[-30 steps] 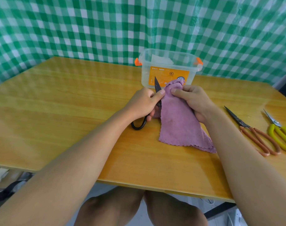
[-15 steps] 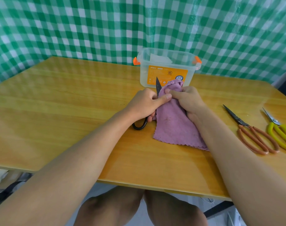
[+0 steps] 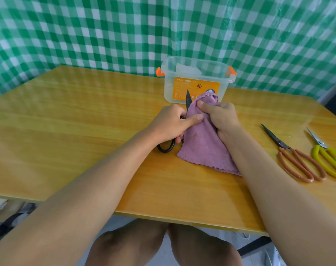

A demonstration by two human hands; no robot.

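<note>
My left hand (image 3: 170, 124) grips black scissors (image 3: 166, 148) held upright on the wooden table (image 3: 77, 131). A black handle loop shows below the hand and the blade tip (image 3: 188, 99) sticks up above it. My right hand (image 3: 219, 117) grips a purple cloth (image 3: 205, 148), bunched near its top and wrapped against the blade. My left thumb presses on the cloth. The cloth's lower edge spreads on the table. Most of the scissors is hidden by my hands and the cloth.
A clear plastic box (image 3: 196, 81) with orange latches stands just behind my hands. Orange-handled scissors (image 3: 295, 160) and yellow-handled scissors (image 3: 328, 156) lie at the right of the table. A green checked curtain (image 3: 163, 29) hangs behind. My knees show under the front edge.
My right hand has slid the cloth leftward and lower along the blade, closer to my left hand. My left thumb now lies over the cloth.
</note>
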